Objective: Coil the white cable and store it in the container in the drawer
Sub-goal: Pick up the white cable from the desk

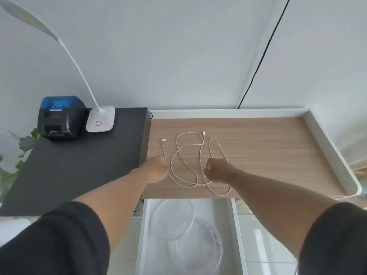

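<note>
Two dark sleeves (55, 239) frame the bottom of our view, and between them the white drawer (144, 231) stands pulled out with a clear round container (200, 243) lying in it, its rim faint against the white floor. Beyond the drawer front is the wooden desktop (268, 147), where both our hands have reached the white cable (186, 167), which sprawls there in several loose, overlapping loops. Our left hand (156, 168) is at the strand that runs up to one plug, fingers curled under, and seems to pinch it, though the grip itself is hidden from us. Our right hand (218, 171) is closed in a loose fist over the loops near the middle; whether it has a strand we cannot tell. We judge the cable light, thin and limp, so it will sag, slide on the smooth wood and spring out of a coil unless held; best to take it near one plug end (164, 140) and wind from there. Farther back, on the black cabinet (79, 165) to the left, stand a white desk lamp (100, 119) and a small black and blue printer (60, 117).
</note>
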